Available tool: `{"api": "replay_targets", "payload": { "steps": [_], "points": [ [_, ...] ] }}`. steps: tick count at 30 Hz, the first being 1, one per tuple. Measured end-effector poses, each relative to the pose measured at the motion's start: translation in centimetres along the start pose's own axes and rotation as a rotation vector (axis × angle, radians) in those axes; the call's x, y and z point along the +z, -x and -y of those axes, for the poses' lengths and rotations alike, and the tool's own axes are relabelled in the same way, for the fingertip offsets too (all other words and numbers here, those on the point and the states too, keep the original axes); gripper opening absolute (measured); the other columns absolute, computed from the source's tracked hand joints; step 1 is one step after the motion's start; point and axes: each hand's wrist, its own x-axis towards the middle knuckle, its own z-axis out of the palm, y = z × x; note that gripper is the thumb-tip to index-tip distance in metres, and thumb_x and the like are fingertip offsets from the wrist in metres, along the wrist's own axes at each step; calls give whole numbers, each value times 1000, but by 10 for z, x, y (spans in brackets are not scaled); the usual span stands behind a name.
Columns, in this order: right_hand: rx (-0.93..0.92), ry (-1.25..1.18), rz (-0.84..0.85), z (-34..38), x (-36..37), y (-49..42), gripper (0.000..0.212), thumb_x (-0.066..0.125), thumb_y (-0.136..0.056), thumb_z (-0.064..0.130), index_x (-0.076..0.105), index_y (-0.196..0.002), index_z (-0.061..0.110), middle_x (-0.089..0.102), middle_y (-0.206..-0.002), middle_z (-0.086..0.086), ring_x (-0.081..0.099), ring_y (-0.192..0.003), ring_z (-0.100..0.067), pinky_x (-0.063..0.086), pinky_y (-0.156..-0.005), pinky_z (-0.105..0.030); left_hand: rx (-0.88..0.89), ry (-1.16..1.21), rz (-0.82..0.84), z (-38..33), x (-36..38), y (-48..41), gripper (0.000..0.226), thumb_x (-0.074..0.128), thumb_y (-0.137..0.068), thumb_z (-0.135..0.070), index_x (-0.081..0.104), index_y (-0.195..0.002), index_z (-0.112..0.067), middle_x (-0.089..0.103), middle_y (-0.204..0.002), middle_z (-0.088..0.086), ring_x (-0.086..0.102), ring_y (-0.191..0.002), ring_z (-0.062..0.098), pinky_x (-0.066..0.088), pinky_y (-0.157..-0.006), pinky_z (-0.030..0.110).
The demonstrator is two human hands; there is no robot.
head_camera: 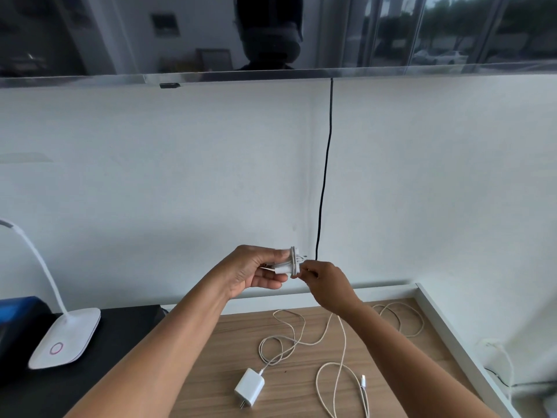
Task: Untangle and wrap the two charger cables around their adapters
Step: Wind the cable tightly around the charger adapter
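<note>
My left hand (254, 271) holds a white adapter (286, 263) up in front of the wall, with a few turns of white cable around it. My right hand (327, 285) pinches that cable just right of the adapter. From my right hand the cable (342, 342) hangs down to the wooden table (211, 387) and lies there in loose loops. A second white adapter (249, 384) lies on the table near the front, prongs toward me, its own cable (280, 342) looping behind it. The two cables cross on the table. A cable plug end (363, 381) lies at the right.
A white desk lamp (64, 339) stands on a black surface (120, 342) at the left, beside a dark blue box (18, 315). A black cord (325, 176) hangs down the white wall. A white rail (458, 342) edges the table on the right.
</note>
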Motion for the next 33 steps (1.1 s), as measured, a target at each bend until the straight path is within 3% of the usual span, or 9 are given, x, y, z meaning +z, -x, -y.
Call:
{"api": "replay_targets", "payload": {
  "steps": [2, 5, 10, 14, 19, 24, 29, 33],
  "points": [
    [-1, 84, 17, -1, -5, -5, 32, 54, -95, 25, 52, -63, 32, 48, -50, 11, 45, -59, -16, 37, -60, -31, -11, -43, 21, 2, -1, 1, 38, 76, -79, -22, 71, -105, 6, 71, -89, 16, 71, -79, 31, 62, -71, 37],
    [-1, 174, 33, 1, -16, -14, 18, 52, -95, 27, 65, -83, 28, 50, -61, 17, 51, -70, -16, 37, -65, -27, -31, -103, 43, 6, -2, 2, 34, 75, -82, -18, 71, -106, 5, 71, -88, 17, 71, -82, 32, 62, -74, 39],
    [-33, 236, 57, 14, -32, -27, 21, 49, -95, 26, 68, -86, 27, 53, -65, 20, 53, -70, -13, 38, -66, -27, -24, -254, 58, 10, 1, 2, 29, 77, -81, -16, 73, -107, -3, 74, -92, 18, 72, -80, 29, 62, -74, 37],
    [-60, 223, 20, 29, -35, -26, 21, 49, -95, 26, 67, -85, 22, 52, -58, 17, 49, -59, -6, 38, -65, -27, -7, -230, -62, 13, 1, -4, 29, 81, -77, -15, 73, -102, -2, 74, -89, 16, 73, -75, 30, 62, -73, 38],
    [-93, 272, -65, 39, -28, -14, 25, 44, -97, 29, 66, -97, 19, 71, -90, 0, 61, -84, -26, 48, -72, -33, 48, -113, -189, 15, -2, -11, 24, 82, -75, -16, 72, -93, -4, 73, -83, 14, 73, -75, 32, 62, -73, 39],
    [-210, 393, -184, 36, -11, 2, 26, 40, -99, 30, 62, -96, 16, 69, -84, -3, 60, -75, -31, 39, -60, -33, 77, -38, -260, 18, -4, -16, 27, 81, -76, -18, 72, -96, -1, 73, -86, 16, 72, -70, 28, 62, -74, 40],
    [-181, 272, -188, 26, 6, 12, 22, 44, -98, 28, 63, -95, 16, 69, -81, -3, 60, -73, -30, 47, -63, -35, 72, 114, -329, 18, -4, -20, 23, 81, -75, -15, 72, -89, 0, 70, -78, 14, 71, -69, 30, 62, -67, 38],
    [-115, 99, -110, 13, 13, 14, 19, 48, -97, 25, 67, -96, 26, 53, -57, 12, 50, -62, -17, 44, -64, -32, 47, 221, -275, 10, -5, -16, 25, 78, -78, -15, 71, -94, 3, 69, -78, 15, 72, -68, 30, 62, -62, 36]
  ]
}}
